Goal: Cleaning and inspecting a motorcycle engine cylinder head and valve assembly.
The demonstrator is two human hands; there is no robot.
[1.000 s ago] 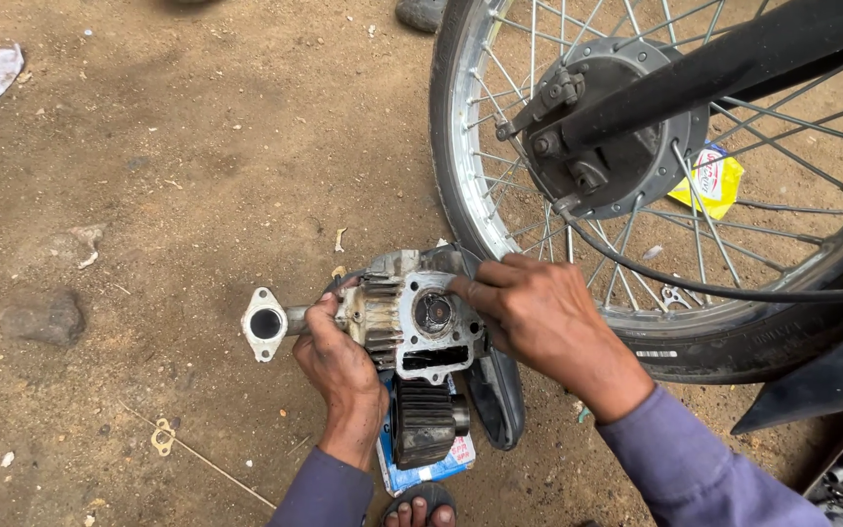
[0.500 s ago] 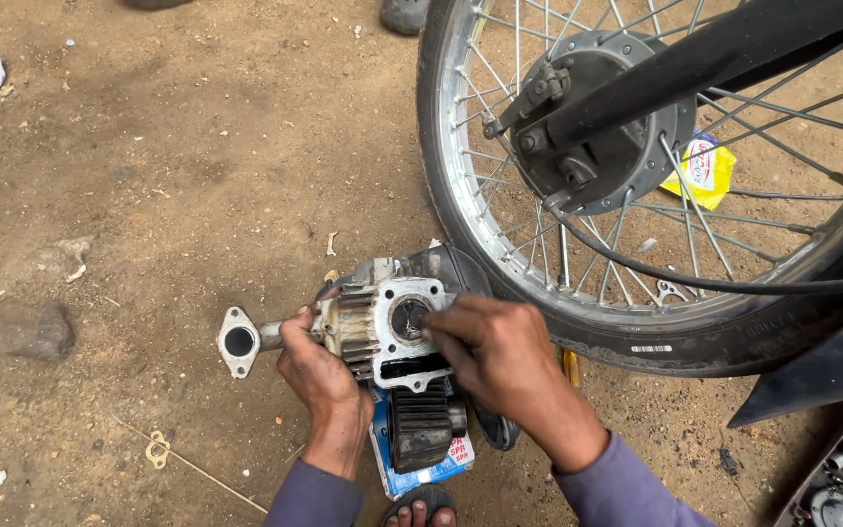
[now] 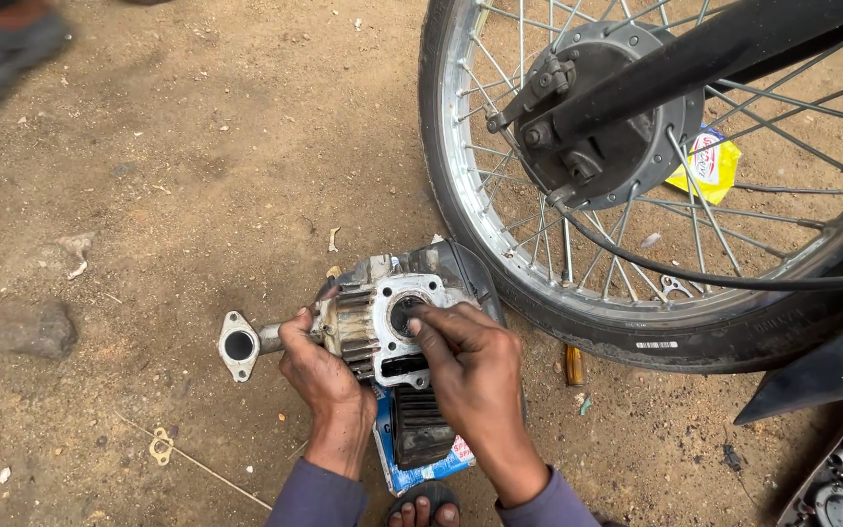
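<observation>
Left hand grips the engine part by its fins. Right hand fingers press inside its round opening; likely heavy, rigid, greasy

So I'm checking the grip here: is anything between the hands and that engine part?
Nothing visible. The left hand grips the engine part directly at its finned side, by the pipe with the flange. The right hand rests fingertips on its top face at the round bore.
</observation>
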